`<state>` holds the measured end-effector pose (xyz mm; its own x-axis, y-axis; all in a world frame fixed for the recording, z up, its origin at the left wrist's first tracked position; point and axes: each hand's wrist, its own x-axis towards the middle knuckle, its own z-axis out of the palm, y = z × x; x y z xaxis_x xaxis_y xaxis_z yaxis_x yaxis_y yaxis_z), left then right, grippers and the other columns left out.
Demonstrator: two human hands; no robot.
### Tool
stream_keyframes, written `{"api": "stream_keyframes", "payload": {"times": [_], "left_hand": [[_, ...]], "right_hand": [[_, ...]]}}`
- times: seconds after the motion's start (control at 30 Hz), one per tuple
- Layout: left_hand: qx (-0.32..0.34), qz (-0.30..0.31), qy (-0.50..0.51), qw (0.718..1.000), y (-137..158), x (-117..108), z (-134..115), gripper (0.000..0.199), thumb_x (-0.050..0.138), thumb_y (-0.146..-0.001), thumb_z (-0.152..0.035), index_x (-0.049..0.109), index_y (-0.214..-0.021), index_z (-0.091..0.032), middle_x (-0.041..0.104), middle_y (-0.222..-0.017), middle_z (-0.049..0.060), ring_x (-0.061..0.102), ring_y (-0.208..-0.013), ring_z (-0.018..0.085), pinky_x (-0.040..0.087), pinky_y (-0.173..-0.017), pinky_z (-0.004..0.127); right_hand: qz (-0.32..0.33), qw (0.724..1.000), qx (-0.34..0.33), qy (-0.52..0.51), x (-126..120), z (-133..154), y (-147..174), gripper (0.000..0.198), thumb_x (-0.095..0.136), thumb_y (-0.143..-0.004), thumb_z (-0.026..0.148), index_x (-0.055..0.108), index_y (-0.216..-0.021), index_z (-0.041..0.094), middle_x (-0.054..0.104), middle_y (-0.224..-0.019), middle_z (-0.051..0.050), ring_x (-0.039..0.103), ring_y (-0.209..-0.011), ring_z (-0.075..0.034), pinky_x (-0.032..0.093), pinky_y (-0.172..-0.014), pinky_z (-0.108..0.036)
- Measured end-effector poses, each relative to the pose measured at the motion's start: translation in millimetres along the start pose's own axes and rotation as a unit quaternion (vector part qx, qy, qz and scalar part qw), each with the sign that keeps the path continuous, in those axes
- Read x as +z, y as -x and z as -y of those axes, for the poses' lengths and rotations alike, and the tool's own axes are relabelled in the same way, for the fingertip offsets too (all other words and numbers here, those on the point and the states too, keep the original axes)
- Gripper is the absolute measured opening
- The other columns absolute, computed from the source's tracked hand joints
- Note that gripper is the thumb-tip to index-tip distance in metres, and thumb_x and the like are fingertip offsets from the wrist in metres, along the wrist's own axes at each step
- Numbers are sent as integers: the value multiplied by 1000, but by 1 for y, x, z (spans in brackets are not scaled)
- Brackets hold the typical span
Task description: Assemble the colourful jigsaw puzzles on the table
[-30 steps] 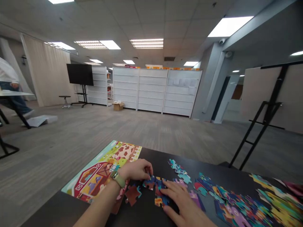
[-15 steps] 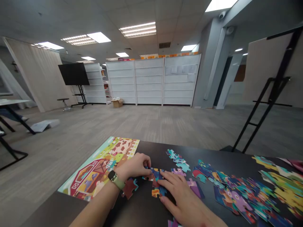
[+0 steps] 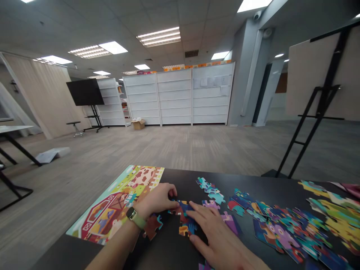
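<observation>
My left hand (image 3: pixel 157 198), with a watch on a green band (image 3: pixel 135 217) at its wrist, has its fingers curled and pinched on a puzzle piece (image 3: pixel 176 211) mostly covered by them. That piece touches a small cluster of joined dark-blue and orange puzzle pieces (image 3: pixel 184 229) lying flat on the table. My right hand (image 3: pixel 215 234) lies with spread fingers, its fingertips resting on the cluster's right edge. A brown puzzle piece (image 3: pixel 152 228) sits under my left wrist. Purple pieces (image 3: pixel 229 223) lie just beyond my right hand.
On the left of the black table (image 3: pixel 168 253) lies a colourful farm picture sheet (image 3: pixel 112 204). Teal pieces (image 3: pixel 210 189) are at the back middle. A heap of blue and purple pieces (image 3: pixel 287 228) spreads to the right, with yellow-green pieces (image 3: pixel 341 219) past it. An easel (image 3: pixel 312 131) stands behind.
The view has shifted slightly. Both hands stay at the puzzle cluster in nearly the same pose, and the pieces show no clear movement.
</observation>
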<state>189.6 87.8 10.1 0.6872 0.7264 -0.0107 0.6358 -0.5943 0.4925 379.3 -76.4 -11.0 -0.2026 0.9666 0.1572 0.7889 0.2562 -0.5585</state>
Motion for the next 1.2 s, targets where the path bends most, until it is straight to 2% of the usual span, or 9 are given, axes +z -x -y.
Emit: {"api": "stream_keyframes", "payload": {"times": [0.1,0.17,0.3,0.63,0.77,0.87,1.0,1.1,1.2], "left_hand": [[4,20,23,1000,-2,-2,6,25,65,-81,-42,68,-94,-20,68,-85,1,63,-77,18,45,-65,24],[-1,28,33,999,-4,-4,12,25,56,-87,-41,67,-93,-19,68,-81,1,63,-74,17,45,-63,24],[-11,48,26,998,-3,-12,25,21,57,-84,-38,67,-88,-19,66,-75,-1,62,-71,17,43,-59,24],[-32,93,-10,995,5,-25,31,17,58,-81,-33,67,-87,-21,64,-74,-2,59,-69,16,38,-56,23],[-52,122,-18,991,8,-31,27,17,60,-79,-35,68,-84,-21,64,-72,-2,59,-69,16,38,-56,22],[-86,158,-31,983,17,-40,26,22,75,-66,-39,70,-78,-22,64,-68,-4,59,-64,16,36,-52,23],[-135,159,-68,976,29,-44,21,46,89,-43,-35,72,-85,-25,68,-77,-4,58,-63,18,33,-49,23],[-155,159,-89,971,32,-40,11,48,90,-38,-27,71,-82,-26,66,-71,-5,56,-59,17,32,-48,23],[-162,155,-100,969,31,-35,2,37,89,-40,-25,70,-72,-25,62,-63,-5,54,-55,16,32,-48,24]], "right_hand": [[-78,995,54,0,4,-10,0,54,51,-87,27,49,-140,19,44,-154,-15,40,-143,-30,33,-118,-51],[-128,988,81,-11,3,-16,-1,49,45,-86,21,50,-134,20,54,-144,-15,49,-135,-28,41,-112,-47],[-177,980,85,-35,-2,-20,-1,41,38,-85,14,53,-123,20,63,-124,-13,59,-120,-25,47,-104,-45],[-161,984,68,-32,3,-17,-1,46,40,-80,5,55,-120,21,62,-121,-11,58,-119,-25,48,-103,-44],[-149,989,10,14,-3,-13,-1,50,41,-76,-1,59,-117,19,61,-123,-11,56,-119,-26,45,-106,-46],[-144,989,-29,32,-6,-7,1,51,41,-74,-4,61,-115,19,60,-124,-11,54,-120,-26,45,-107,-46],[-127,991,-37,20,-5,-2,2,55,41,-71,-7,61,-114,21,60,-124,-9,54,-120,-25,46,-105,-44],[-121,992,-33,18,-4,-2,0,54,40,-72,-7,61,-113,20,60,-124,-9,54,-119,-25,46,-105,-44],[-121,992,-23,17,-4,-4,-1,53,39,-74,-6,61,-114,20,60,-125,-10,54,-120,-24,46,-105,-44]]}}
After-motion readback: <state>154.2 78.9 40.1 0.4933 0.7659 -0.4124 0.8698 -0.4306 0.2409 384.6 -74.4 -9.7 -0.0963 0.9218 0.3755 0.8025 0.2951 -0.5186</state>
